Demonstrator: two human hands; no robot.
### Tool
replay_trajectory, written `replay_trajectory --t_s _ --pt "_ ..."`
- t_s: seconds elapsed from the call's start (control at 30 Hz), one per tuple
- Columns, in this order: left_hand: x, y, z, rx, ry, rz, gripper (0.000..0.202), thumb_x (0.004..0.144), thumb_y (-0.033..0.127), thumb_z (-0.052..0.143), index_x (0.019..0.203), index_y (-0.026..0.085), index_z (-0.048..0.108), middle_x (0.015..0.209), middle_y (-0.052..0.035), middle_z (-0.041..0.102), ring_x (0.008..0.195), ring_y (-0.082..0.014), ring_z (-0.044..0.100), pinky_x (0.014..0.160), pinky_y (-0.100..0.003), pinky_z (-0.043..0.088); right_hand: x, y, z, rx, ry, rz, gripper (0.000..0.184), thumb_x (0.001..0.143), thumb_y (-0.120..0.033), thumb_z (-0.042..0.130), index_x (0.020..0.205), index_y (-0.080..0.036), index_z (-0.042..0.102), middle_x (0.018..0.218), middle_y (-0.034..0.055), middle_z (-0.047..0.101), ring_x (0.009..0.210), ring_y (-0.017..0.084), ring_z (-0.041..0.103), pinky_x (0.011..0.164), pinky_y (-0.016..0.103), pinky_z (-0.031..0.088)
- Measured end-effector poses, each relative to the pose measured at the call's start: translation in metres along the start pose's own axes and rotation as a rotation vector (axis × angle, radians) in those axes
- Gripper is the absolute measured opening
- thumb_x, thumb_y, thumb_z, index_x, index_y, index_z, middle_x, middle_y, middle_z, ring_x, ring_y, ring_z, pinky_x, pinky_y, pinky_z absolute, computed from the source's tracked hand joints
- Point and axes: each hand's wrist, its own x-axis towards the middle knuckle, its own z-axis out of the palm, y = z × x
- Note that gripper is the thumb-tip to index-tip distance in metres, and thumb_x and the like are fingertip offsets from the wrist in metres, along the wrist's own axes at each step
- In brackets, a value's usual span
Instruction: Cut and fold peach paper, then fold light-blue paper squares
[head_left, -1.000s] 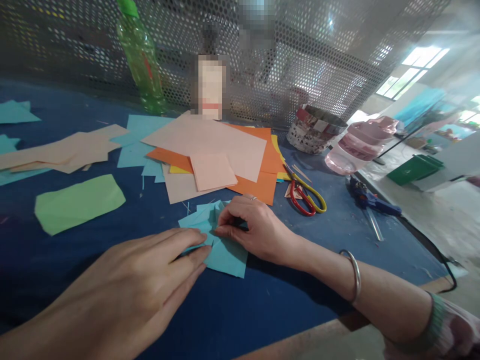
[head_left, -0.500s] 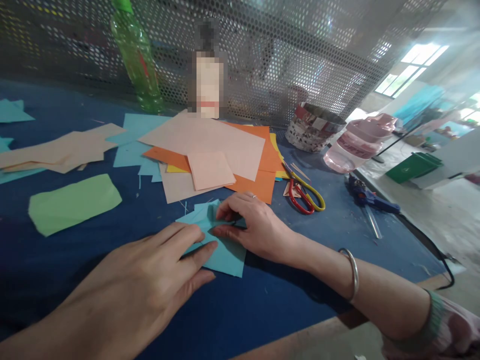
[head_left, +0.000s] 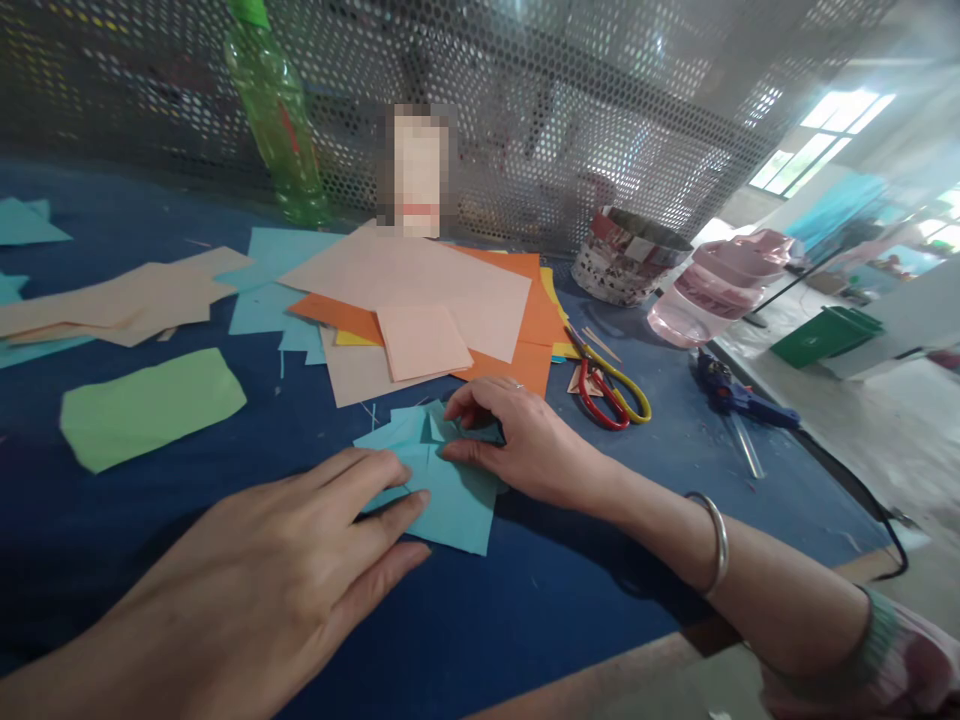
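Note:
On the blue table lies a light blue sheet of folded paper (head_left: 457,510), with creases and raised flaps along its far side. My left hand (head_left: 300,560) rests its outstretched fingers on the left part of the paper, pressing it flat. My right hand (head_left: 532,445) pinches a flap of the same paper between thumb and fingers at its far right; the fingertips partly hide the flap. A ring and a silver bangle show on the right arm.
Beyond the hands lie pink paper (head_left: 420,280), orange paper (head_left: 540,370) and green paper (head_left: 150,410). Scissors (head_left: 607,390), a glue gun (head_left: 739,395), a patterned pot (head_left: 626,260), a pink bottle (head_left: 712,290) and a green bottle (head_left: 281,130) stand or lie farther back.
My right hand has shifted slightly right, drawing the flap with it, so more of the creased middle shows. My left hand has stayed nearly still.

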Motion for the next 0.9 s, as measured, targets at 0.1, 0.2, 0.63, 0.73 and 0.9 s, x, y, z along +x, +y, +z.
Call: replay_trajectory --t_s 0.1,0.2,0.63,0.73,0.9 --pt "0.000 -0.001 0.000 -0.002 -0.008 0.006 0.032 0.102 0.034 0.042 0.094 0.027 0.072 0.103 -0.0021 0.069 0.082 -0.0177 0.064 0.062 -0.029 0.046 0.000 0.001 0.000 0.002 -0.013 -0.034 0.017 0.085 -0.021 0.075 0.097 -0.017 0.063 0.095 0.0036 0.065 0.093 0.017 0.059 0.082 0.029 0.047" --pt "0.001 -0.001 0.000 0.001 -0.008 0.019 0.032 0.102 0.034 0.043 0.095 0.026 0.072 0.103 -0.0029 0.069 0.082 -0.0183 0.065 0.063 -0.030 0.046 0.000 0.003 0.000 0.016 -0.014 -0.086 0.014 0.086 -0.020 0.075 0.095 -0.017 0.064 0.095 0.0036 0.066 0.093 0.016 0.060 0.084 0.029 0.047" --pt "0.003 0.002 -0.002 0.032 0.036 0.050 0.036 0.103 0.031 0.038 0.090 0.025 0.071 0.096 -0.0024 0.070 0.072 -0.0163 0.064 0.060 -0.030 0.047 0.008 0.013 0.006 -0.207 -0.058 -0.397 0.045 0.089 0.005 0.040 0.123 -0.017 0.061 0.123 0.0130 0.057 0.116 0.022 0.053 0.099 0.039 0.047" --pt "0.003 0.003 -0.002 0.042 0.045 0.057 0.035 0.103 0.028 0.038 0.090 0.025 0.070 0.096 -0.0024 0.071 0.075 -0.0168 0.065 0.063 -0.030 0.048 0.009 0.012 0.004 -0.253 -0.039 -0.398 0.031 0.095 -0.003 0.044 0.115 -0.016 0.063 0.122 0.0130 0.058 0.112 0.022 0.054 0.098 0.039 0.048" --pt "0.007 0.003 -0.003 0.067 0.106 0.086 0.032 0.102 0.022 0.038 0.095 0.021 0.069 0.099 -0.0039 0.073 0.084 -0.0182 0.068 0.070 -0.031 0.052 0.009 0.007 -0.006 -0.266 -0.009 -0.408 0.014 0.100 -0.016 0.052 0.095 -0.016 0.064 0.114 0.0125 0.061 0.104 0.021 0.055 0.093 0.037 0.048"
